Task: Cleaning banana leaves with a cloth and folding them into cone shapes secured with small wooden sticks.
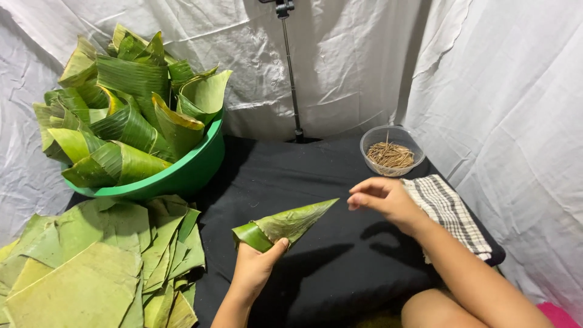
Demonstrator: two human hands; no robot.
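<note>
So the left hand [254,267] has its grip pinched on the wide open end of a leaf cone [285,223], thumb on top and fingers underneath. The cone sits just above the black-cloth surface [316,182], about dead centre of the view, with its tip pointing to roughly 2 o'clock. The right hand [385,197] hovers just off that tip, not touching. Its fingers are curled loosely toward each other, and I can't tell whether it's pinching anything tiny.

My take on handling: that cone looks featherlight and springy. A rolled leaf like this probably wants to unroll the moment you let go, so holding it at the overlapped mouth seems the right spot. The pointed end looks thin and probably tears along the grain if squeezed. The surface of the leaf looks a bit waxy, so a light but firm pinch beats a hard one.

Around it:
- green basin [188,173] stuffed with finished cones at 10 o'clock
- stack of flat leaf pieces [91,267] at 8 o'clock
- clear bowl of thin sticks [392,155] at 2 o'clock, just beyond the right hand
- checked cloth [452,212] at 3 o'clock
</note>
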